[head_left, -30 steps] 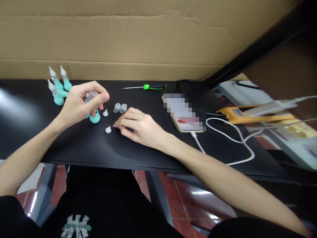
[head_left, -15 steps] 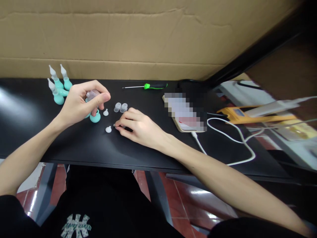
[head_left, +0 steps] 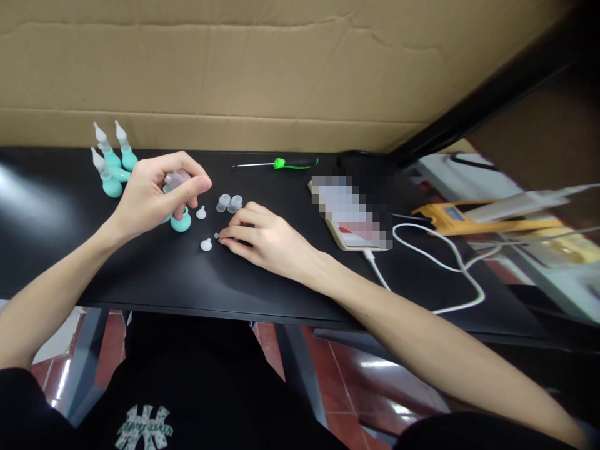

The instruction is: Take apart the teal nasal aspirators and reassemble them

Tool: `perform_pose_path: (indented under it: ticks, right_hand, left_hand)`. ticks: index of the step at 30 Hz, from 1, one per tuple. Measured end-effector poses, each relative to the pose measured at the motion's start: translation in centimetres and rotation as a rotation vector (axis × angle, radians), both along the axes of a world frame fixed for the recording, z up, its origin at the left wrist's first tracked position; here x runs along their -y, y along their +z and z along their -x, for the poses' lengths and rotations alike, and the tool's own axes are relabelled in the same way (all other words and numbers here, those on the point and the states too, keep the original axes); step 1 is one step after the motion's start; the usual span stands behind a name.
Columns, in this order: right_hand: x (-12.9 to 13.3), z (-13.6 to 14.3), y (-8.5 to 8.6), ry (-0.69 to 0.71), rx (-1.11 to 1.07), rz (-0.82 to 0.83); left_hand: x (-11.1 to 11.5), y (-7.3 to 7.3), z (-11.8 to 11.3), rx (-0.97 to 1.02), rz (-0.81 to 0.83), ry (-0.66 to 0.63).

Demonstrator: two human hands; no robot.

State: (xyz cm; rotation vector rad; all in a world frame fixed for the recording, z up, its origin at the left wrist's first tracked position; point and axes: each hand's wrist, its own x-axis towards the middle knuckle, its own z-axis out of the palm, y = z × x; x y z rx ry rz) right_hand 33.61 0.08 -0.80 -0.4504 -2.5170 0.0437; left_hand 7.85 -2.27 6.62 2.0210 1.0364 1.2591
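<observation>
My left hand (head_left: 164,187) is closed around a small clear plastic connector piece (head_left: 176,179), raised over the table. Just below it stands a teal rubber bulb (head_left: 180,220) with its mouth open upward; part of another teal bulb is hidden by my fingers. My right hand (head_left: 260,234) rests low on the table, fingertips at a tiny translucent disc (head_left: 216,235); whether its fingers grip anything is hidden. Between the hands lie two white soft tips, one nearer (head_left: 206,245) and one farther (head_left: 201,212). Two clear connectors (head_left: 224,202) stand beyond my right fingers.
Several teal bulbs with white pointed nozzles (head_left: 111,178) sit at the back left. A green-black screwdriver (head_left: 295,164) lies near the cardboard wall (head_left: 234,75). On the right are a phone (head_left: 351,212), its white cable (head_left: 473,284) and a yellow tool (head_left: 445,219).
My right fingertips have shifted very slightly, and the tiny disc beside them shows more clearly. My left hand holds the clear connector almost in the same place.
</observation>
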Motion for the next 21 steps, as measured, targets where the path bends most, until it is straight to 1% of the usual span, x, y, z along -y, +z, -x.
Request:
perform_pose_path:
  ticks: [4, 11, 15, 18, 21]
  right_hand:
    - [-0.04, 0.02, 0.02, -0.008, -0.007, -0.017]
    - [-0.17, -0.17, 0.08, -0.029, -0.022, 0.017]
    - [-0.18, -0.30, 0.41, -0.085, -0.040, 0.029]
    - [-0.31, -0.40, 0.46, -0.106, -0.025, 0.052]
    - [-0.51, -0.47, 0.31, -0.098, 0.011, 0.075]
  left_hand:
    - [0.00, -0.03, 0.04, -0.011, -0.005, 0.007]
    - [-0.02, -0.06, 0.10, -0.026, -0.013, 0.010]
    - [0.02, -0.03, 0.06, -0.049, -0.032, 0.012]
    - [0.06, -0.02, 0.05, -0.056, -0.033, 0.014]
    - [0.09, 0.01, 0.07, -0.044, -0.020, 0.015]
